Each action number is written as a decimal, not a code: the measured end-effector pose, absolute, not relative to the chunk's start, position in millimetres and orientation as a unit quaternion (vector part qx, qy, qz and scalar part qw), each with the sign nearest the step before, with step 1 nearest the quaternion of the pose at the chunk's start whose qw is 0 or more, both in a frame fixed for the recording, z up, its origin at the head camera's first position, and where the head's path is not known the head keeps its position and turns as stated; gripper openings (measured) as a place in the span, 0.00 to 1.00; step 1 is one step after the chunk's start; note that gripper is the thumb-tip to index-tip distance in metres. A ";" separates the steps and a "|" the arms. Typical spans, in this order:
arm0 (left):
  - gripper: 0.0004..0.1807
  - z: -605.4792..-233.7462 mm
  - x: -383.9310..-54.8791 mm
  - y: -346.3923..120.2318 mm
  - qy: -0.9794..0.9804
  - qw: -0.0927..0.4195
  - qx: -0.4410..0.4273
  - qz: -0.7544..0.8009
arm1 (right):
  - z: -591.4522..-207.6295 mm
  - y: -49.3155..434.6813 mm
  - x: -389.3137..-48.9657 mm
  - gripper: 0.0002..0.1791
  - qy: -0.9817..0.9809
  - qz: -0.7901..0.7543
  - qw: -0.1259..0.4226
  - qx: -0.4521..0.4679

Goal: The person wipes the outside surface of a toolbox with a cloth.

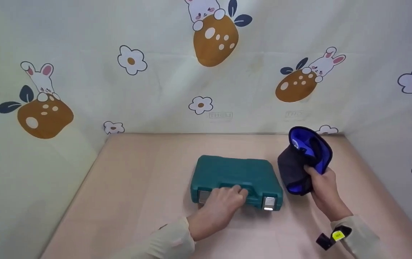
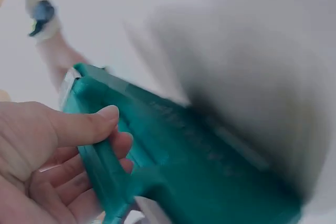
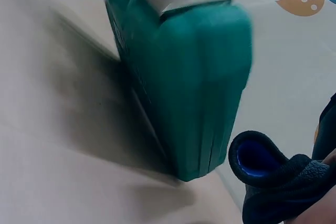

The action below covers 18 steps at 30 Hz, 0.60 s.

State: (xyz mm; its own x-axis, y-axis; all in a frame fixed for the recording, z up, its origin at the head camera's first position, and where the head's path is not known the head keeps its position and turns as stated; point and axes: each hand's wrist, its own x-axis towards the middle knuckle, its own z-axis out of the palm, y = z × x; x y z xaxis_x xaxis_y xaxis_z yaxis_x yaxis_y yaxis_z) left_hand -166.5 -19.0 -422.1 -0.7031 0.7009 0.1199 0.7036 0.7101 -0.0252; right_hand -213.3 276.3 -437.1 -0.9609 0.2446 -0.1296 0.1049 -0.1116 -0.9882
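A hard teal-green carry case (image 1: 234, 172) with two metal latches lies near the middle of the table. My left hand (image 1: 220, 205) grips its handle at the front; the left wrist view shows the thumb and fingers (image 2: 107, 114) round the handle. A shadow spreads under the case (image 3: 199, 87) in the right wrist view, where it appears tilted off the surface. To its right, my right hand (image 1: 326, 187) holds a rolled black fabric wrap with a blue lining (image 1: 299, 162) above the table. The wrap's exact kind is not clear.
The pinkish table (image 1: 137, 187) meets a pale cloth wall (image 1: 162, 82) printed with rabbits, fruit and flowers at the back and both sides. A dark strap with a yellow tag (image 1: 337, 235) is on my right wrist.
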 end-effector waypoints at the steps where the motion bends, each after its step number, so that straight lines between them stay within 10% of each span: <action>1: 0.13 -426.6 -169.3 -18.2 -0.926 0.044 -0.374 -0.011 | -438.2 276.1 -213.0 0.34 -0.667 0.732 0.047 -0.132; 18: 0.06 -464.7 -187.1 5.8 -0.917 -0.030 -0.395 -0.034 | -436.7 267.2 -215.7 0.34 -0.686 0.723 0.012 -0.085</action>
